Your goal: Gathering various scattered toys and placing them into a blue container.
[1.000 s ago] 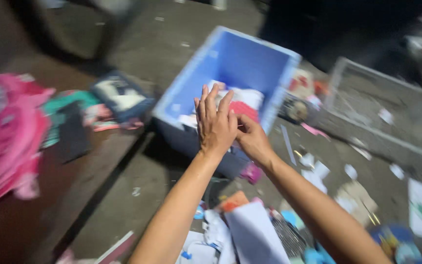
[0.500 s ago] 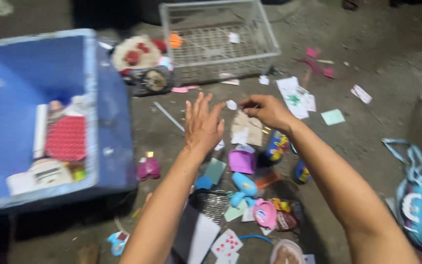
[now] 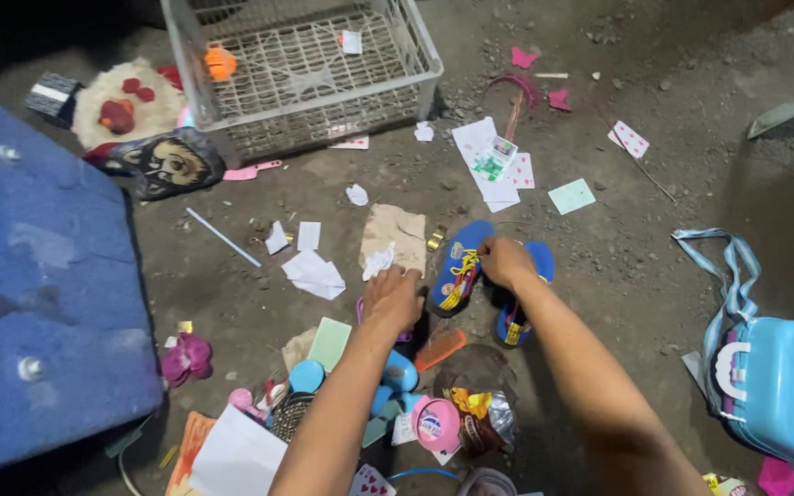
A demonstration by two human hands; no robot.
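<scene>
Where both hands hovered open, right hand point(image 3: 505, 261) now grips blue sandal point(image 3: 459, 266), left hand point(image 3: 391, 299) closed on purple toy point(image 3: 403, 334)

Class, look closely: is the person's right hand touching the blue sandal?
Touching. The head view shows the right hand resting on the blue sandal, fingers over its edge.

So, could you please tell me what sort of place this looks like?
Probably a rough concrete floor in a yard or storeroom, used for sorting children's odds and ends: playing cards and paper scraps lie in the grit, beside a grey plastic crate and a blue foam box.
</scene>
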